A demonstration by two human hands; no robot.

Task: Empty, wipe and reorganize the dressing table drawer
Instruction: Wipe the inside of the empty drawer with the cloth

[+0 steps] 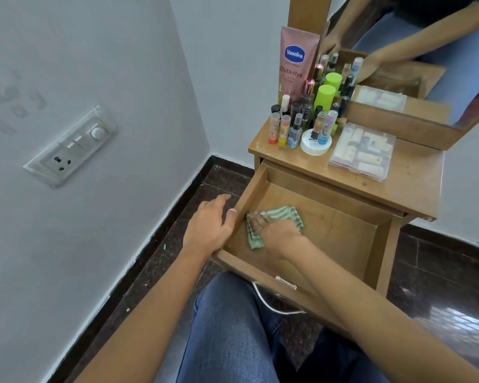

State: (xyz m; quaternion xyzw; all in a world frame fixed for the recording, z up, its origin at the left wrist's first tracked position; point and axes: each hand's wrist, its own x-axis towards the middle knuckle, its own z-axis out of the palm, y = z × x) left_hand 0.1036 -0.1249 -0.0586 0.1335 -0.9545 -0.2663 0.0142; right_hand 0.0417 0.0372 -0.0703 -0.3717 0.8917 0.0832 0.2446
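Observation:
The wooden drawer [340,233] of the dressing table stands pulled out with nothing in it but a cloth. My right hand [274,233] presses a green-and-white striped cloth [281,217] flat against the drawer bottom near its left wall. My left hand [212,223] rests on the drawer's left side wall, thumb over the rim and fingers outside. On the table top [415,186] stand several small bottles and tubes [302,120], a pink Vaseline tube [296,62], a white round jar [315,145] and a clear plastic case [362,152].
A mirror [415,51] rises behind the table top and reflects my arms. The wall with a switch and socket plate [69,150] is close on the left. Dark tiled floor [177,244] lies around the table. My jeans-clad leg [230,333] is under the drawer's metal handle [274,305].

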